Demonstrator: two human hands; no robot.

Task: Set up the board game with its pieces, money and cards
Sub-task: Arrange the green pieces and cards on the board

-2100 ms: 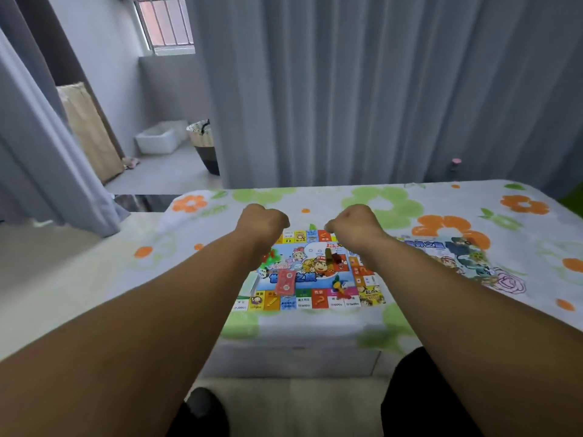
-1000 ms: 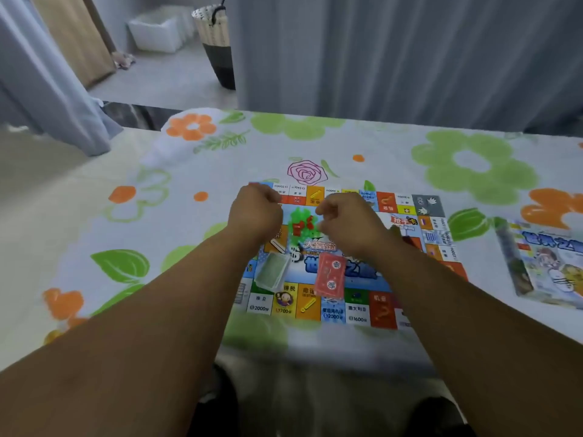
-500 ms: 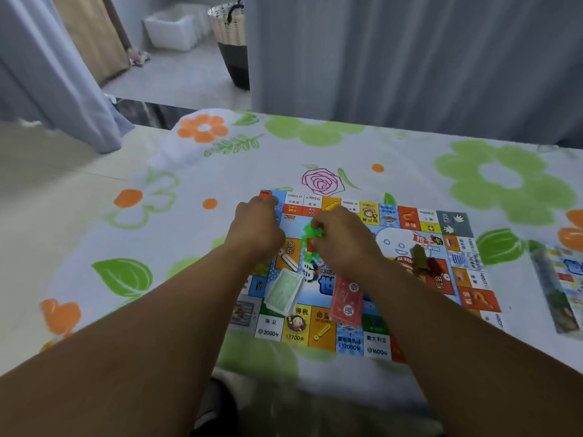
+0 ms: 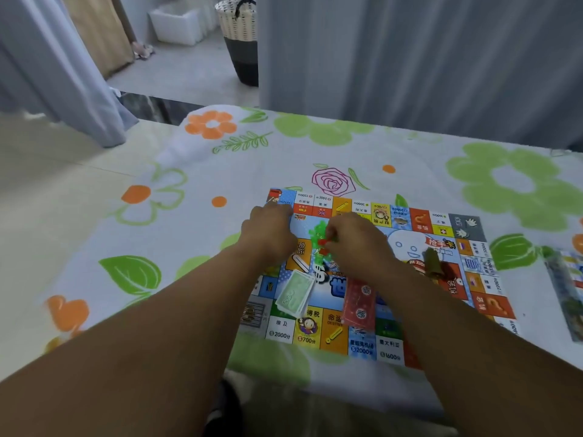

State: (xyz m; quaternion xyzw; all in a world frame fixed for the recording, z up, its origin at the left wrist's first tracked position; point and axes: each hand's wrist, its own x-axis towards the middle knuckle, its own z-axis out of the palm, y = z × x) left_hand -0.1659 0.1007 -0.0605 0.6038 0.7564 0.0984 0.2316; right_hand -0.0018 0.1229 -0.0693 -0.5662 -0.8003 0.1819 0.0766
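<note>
The colourful game board (image 4: 438,227) lies flat on a flower-print cloth. My left hand (image 4: 268,234) rests curled on the board's left side, and nothing shows in it. My right hand (image 4: 356,244) is just right of it, its fingertips pinched on a small red piece (image 4: 323,242) at a cluster of green plastic pieces (image 4: 318,230). A green card stack (image 4: 295,294) and a red money stack (image 4: 359,302) lie on the board in front of my hands. A brownish stack (image 4: 431,263) lies to the right of my right wrist.
The game's box lid (image 4: 568,288) lies on the cloth at the far right edge. Grey curtains (image 4: 410,58) hang behind the table. On the floor beyond stand a woven basket (image 4: 239,33) and a white bin (image 4: 179,23). The table's near edge is just below my forearms.
The view has tilted down and closer to the board. Both hands have dropped from above the board to its left centre, and the green and red pieces now show between them.
</note>
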